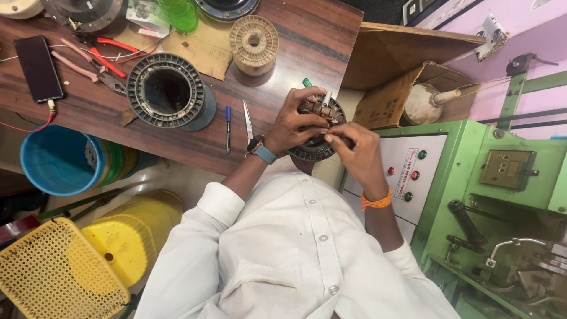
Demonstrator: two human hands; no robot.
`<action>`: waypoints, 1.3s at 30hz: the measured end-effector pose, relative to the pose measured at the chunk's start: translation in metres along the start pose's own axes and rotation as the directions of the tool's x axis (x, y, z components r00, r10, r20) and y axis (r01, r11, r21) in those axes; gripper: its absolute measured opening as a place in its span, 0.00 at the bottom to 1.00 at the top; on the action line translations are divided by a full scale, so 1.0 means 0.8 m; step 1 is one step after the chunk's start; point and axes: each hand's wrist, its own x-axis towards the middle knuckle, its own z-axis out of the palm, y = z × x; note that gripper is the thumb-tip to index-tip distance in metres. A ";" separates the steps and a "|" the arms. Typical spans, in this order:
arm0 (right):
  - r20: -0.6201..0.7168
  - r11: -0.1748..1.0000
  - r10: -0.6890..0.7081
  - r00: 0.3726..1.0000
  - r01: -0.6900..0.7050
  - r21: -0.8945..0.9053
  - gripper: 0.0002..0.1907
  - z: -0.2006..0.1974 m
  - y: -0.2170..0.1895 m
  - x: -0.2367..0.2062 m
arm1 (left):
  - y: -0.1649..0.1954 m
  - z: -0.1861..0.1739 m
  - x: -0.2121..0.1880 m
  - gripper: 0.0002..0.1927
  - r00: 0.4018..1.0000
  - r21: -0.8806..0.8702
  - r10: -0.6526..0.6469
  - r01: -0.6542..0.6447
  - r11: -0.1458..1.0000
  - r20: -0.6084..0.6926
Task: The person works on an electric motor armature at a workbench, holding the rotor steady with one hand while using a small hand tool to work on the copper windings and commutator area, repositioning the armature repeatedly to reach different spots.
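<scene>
A round dark motor stator [319, 147] with a ribbed rim sits at the edge of the wooden table [289, 59]. My left hand [295, 121] grips its top side, fingers curled over the rim. My right hand [354, 150] pinches at the inner slots from the right, holding what looks like thin wire or an insulating strip. A white slip and a green-tipped piece stick up near my left fingers. An orange thread circles my right wrist, a watch my left.
A second, larger stator [168, 91], a wire spool [254, 44], blue pen [228, 127], tweezers [247, 121], red-handled pliers [106, 56] and a phone [38, 68] lie on the table. A green machine [502, 195] stands at right, cardboard box [413, 88] behind, blue and yellow buckets below left.
</scene>
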 end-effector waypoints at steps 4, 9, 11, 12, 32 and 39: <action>-0.027 0.999 -0.038 0.999 0.037 -0.035 0.07 -0.013 0.008 0.023 | 0.008 0.010 -0.011 0.10 0.974 -0.127 -0.205 0.193 0.973 -0.091; -0.048 0.998 -0.049 0.998 0.050 0.032 0.08 -0.016 0.009 0.064 | 0.015 0.012 -0.004 0.09 0.965 -0.028 -0.231 0.229 0.973 -0.125; -0.012 0.996 0.021 1.000 -0.020 0.082 0.08 -0.013 0.005 0.074 | 0.021 0.011 0.001 0.15 0.952 -0.118 -0.283 0.269 0.956 -0.115; -0.005 0.996 0.040 0.999 -0.040 0.084 0.08 -0.012 0.003 0.078 | 0.022 0.010 0.003 0.18 0.944 -0.161 -0.308 0.289 0.944 -0.114; 0.337 0.935 0.232 0.912 -0.305 0.181 0.10 -0.005 0.046 0.133 | 0.017 -0.004 0.035 0.15 0.948 0.063 -0.315 0.313 0.948 0.035; 0.190 0.940 0.256 0.948 -0.290 0.182 0.10 -0.044 0.039 0.082 | 0.004 -0.005 0.036 0.13 0.950 -0.037 -0.307 0.309 0.950 0.066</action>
